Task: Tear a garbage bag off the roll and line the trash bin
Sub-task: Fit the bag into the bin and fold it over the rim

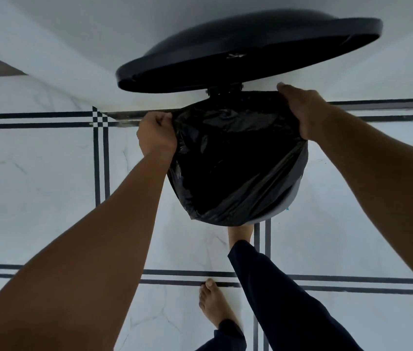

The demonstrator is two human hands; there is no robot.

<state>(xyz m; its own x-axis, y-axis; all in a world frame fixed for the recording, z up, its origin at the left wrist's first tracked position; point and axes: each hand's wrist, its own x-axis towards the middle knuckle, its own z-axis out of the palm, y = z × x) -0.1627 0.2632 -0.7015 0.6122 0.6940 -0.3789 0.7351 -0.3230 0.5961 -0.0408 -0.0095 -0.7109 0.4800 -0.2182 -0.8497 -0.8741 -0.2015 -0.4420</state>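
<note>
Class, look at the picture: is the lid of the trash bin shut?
No. The lid stands raised above the trash bin while both hands, left hand and right hand, stretch the garbage bag over its rim.

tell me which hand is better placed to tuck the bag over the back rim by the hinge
Right. The right hand already grips the bag edge beside the lid hinge; the left hand holds the side.

- Dim, cool, even light; shadows are faint.
- The raised round black plastic lid (pixel 248 50) is smeared by motion blur.
- Soft sheen on the crinkled black plastic bag (pixel 236 158).
- Wide-angle bending curves the floor's dark tile lines (pixel 100 158) at the edges.
</note>
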